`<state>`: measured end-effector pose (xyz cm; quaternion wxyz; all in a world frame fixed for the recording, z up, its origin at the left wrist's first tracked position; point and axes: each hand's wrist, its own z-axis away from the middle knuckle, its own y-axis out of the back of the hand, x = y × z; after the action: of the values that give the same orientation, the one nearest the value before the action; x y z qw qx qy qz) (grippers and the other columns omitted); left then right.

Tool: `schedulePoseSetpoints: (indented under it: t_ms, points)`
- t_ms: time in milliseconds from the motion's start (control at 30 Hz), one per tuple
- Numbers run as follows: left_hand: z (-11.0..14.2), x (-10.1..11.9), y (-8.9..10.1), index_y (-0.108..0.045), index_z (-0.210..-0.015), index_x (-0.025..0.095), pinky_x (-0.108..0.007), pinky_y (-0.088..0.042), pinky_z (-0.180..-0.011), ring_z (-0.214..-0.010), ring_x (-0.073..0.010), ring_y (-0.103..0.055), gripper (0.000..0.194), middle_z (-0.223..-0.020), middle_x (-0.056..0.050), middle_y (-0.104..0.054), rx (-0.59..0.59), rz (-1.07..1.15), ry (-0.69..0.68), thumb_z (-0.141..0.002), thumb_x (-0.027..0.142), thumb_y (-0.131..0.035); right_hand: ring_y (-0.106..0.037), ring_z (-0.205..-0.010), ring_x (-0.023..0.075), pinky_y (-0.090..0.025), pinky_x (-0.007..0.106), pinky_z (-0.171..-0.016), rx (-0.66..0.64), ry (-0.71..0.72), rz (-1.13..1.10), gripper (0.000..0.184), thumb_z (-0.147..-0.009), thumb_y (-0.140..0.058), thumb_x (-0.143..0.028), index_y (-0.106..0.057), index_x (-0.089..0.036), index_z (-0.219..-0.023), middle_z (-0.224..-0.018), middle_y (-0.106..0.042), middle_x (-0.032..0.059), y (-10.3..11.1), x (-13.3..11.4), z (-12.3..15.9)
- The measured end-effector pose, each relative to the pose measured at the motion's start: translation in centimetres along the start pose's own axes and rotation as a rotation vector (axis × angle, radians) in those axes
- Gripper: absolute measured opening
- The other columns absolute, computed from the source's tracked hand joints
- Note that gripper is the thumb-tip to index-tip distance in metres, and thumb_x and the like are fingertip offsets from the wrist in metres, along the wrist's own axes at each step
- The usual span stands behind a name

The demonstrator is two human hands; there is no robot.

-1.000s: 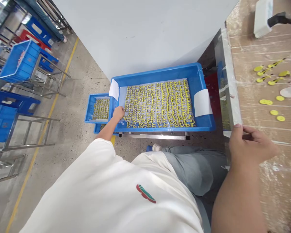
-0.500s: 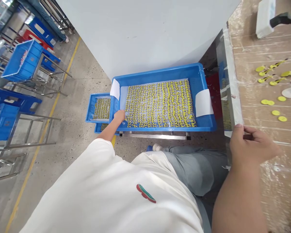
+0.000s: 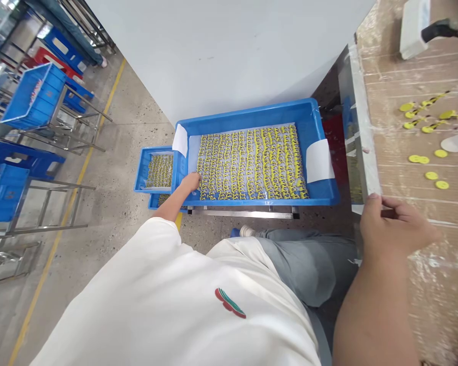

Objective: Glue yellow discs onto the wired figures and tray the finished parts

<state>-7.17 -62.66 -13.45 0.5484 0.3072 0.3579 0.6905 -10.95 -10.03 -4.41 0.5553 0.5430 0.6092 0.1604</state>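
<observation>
Over the left end of a large blue plastic tray (image 3: 248, 112), my left hand (image 3: 191, 181) is closed with its fingertips at the outermost row. Whatever it pinches is too small to make out. Rows of small yellow-and-dark figure-like pieces (image 3: 252, 162) cover a pale sheet in that tray. On the right, my right hand (image 3: 399, 226) rests at the edge of the worktable (image 3: 404, 183). Its thumb lies on the rim, apart from loosely curled fingers, and nothing shows in it. Beyond it lie several yellow discs (image 3: 441, 185) and yellow pieces with dark stems (image 3: 414, 123).
Smaller blue trays (image 3: 158, 170) of similar pieces stand low at left, past the large tray's end. A white wall (image 3: 229, 56) rises behind it. A white block-like container (image 3: 415, 28) sits on the worktable. Metal-framed stands with blue crates (image 3: 36, 96) line the far left.
My left hand has shifted slightly right, in over the tray's end row. My right hand stays at the table edge; the view has moved a little.
</observation>
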Motion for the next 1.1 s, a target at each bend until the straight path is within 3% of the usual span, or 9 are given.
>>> schedulePoseSetpoints:
  t_ms: [600, 900, 1100]
  points:
    - [-0.7, -0.9, -0.6, -0.061, -0.123, 0.017, -0.046, -0.054, -0.095, -0.113, -0.0229, -0.062, 0.035, -0.128, -0.011, -0.061, -0.066, -0.007, -0.107, -0.094, 0.037, -0.061, -0.057, -0.056, 0.0198, -0.047, 0.034, -0.066, -0.007, -0.008, -0.007, 0.038, -0.074, -0.059, -0.048, -0.078, -0.018, -0.087, -0.056, -0.056, 0.002, 0.0, -0.1, 0.0]
    - [-0.3, -1.4, 0.0, -0.06, -0.124, 0.016, -0.045, -0.055, -0.093, -0.11, -0.0225, -0.063, 0.037, -0.126, -0.011, -0.062, -0.073, -0.011, -0.012, -0.094, 0.038, -0.061, -0.059, -0.057, 0.021, -0.047, 0.034, -0.067, -0.02, -0.014, 0.005, 0.039, -0.074, -0.059, -0.048, -0.078, -0.018, -0.089, -0.056, -0.056, 0.0018, 0.2, -0.3, 0.1]
    - [-0.5, -1.6, -0.2, -0.06, -0.124, 0.016, -0.044, -0.055, -0.092, -0.109, -0.0221, -0.063, 0.037, -0.125, -0.01, -0.062, 0.009, 0.03, 0.055, -0.094, 0.038, -0.06, -0.057, -0.056, 0.0201, -0.045, 0.034, -0.065, -0.008, -0.005, -0.011, 0.039, -0.073, -0.058, -0.048, -0.078, -0.018, -0.087, -0.055, -0.056, 0.0017, 0.2, -0.3, 0.1]
